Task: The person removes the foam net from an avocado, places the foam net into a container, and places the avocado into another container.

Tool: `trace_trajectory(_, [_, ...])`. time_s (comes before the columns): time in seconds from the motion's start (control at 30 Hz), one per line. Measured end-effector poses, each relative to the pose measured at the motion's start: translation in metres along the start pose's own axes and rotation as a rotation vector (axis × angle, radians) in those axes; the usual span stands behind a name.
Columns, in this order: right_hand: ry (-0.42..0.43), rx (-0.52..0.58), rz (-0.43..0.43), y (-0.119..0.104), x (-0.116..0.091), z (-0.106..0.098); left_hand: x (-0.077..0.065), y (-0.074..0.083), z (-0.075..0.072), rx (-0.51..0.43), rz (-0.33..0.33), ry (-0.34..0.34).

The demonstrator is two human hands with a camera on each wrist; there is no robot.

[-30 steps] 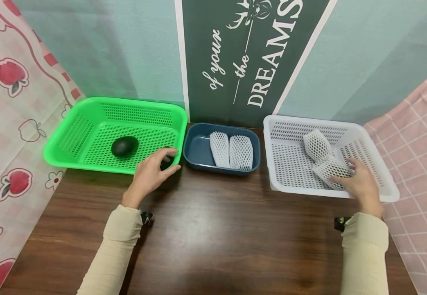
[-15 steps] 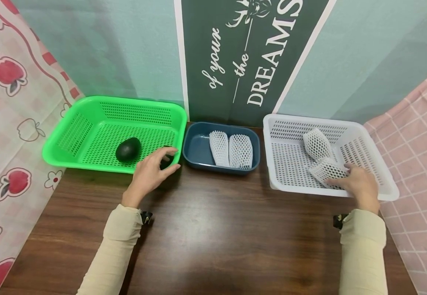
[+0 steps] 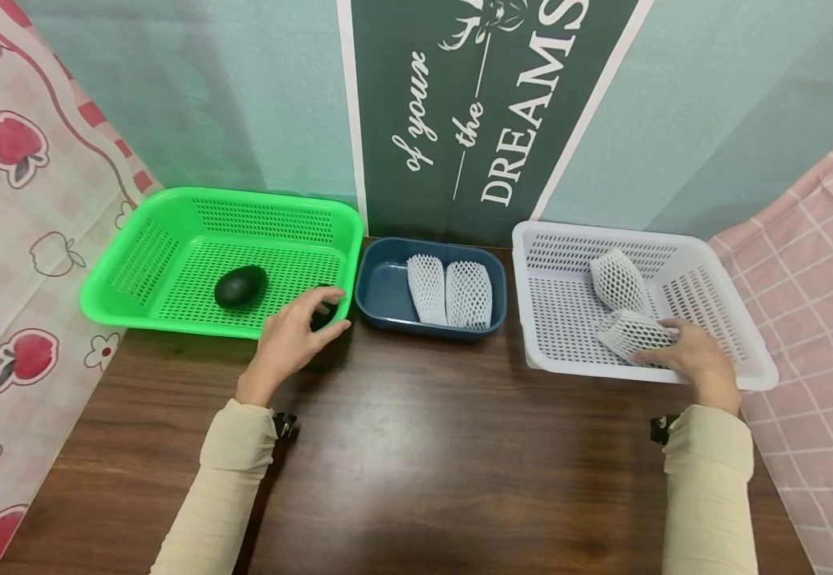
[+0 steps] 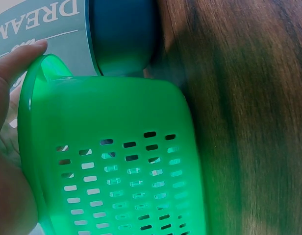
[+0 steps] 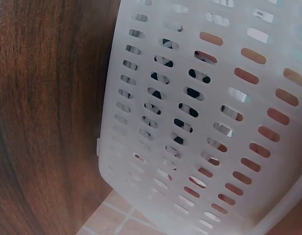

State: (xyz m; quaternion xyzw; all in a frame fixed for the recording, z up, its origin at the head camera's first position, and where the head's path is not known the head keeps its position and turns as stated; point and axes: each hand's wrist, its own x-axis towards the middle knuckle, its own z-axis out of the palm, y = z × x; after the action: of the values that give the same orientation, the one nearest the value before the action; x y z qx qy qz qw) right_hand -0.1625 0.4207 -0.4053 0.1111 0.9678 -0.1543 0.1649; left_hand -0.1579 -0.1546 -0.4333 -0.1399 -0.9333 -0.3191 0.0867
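Note:
My left hand (image 3: 290, 335) is over the near right corner of the green basket (image 3: 179, 326), its thumb and fingers curved round a dark avocado (image 3: 324, 318), mostly hidden by the hand. Another avocado (image 3: 240, 287) lies apart on the basket's floor. In the left wrist view the basket's slotted wall (image 4: 121, 107) blocks the avocados. My right hand (image 3: 700, 359) reaches into the white basket (image 3: 603, 374) and pinches a white foam net sleeve (image 3: 628, 334) between thumb and fingers. A second foam net sleeve (image 3: 617, 279) lies just behind it. Whether either contains fruit is hidden.
Between the baskets stands a dark blue tray (image 3: 387, 289) with two flatter foam nets (image 3: 469, 294) side by side. All three containers sit on a brown wooden table (image 3: 474, 447), close to the cloth backdrop (image 3: 272, 96). Patterned cloth (image 3: 13, 239) hangs on both sides.
The loose avocado has rocked right and back left. My right hand has shifted the held foam net slightly left and away from me. My left hand has stayed put.

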Motion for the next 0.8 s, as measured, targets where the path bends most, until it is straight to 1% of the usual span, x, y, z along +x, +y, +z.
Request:
trace_trajectory(0.2, [-0.037,-0.003,0.013,-0.0014,0.0,-0.0018,0.0003,0.0005,0.0001,0.001,-0.006,-0.004])
trace_trajectory(0.43, [-0.055,-0.035,-0.01,0.0002,0.0,-0.0027,0.0008,0.0008,-0.0002,-0.003,-0.011,-0.009])
trace_trajectory(0.67, [-0.093,-0.027,-0.012,-0.0003,0.0005,-0.0043,0.002,0.0014,-0.0008,-0.006,-0.017,-0.022])
trace_trajectory(0.8, [-0.092,-0.019,-0.028,-0.001,0.0016,-0.0038,0.002,0.0013,-0.0015,-0.004,-0.026,-0.028])
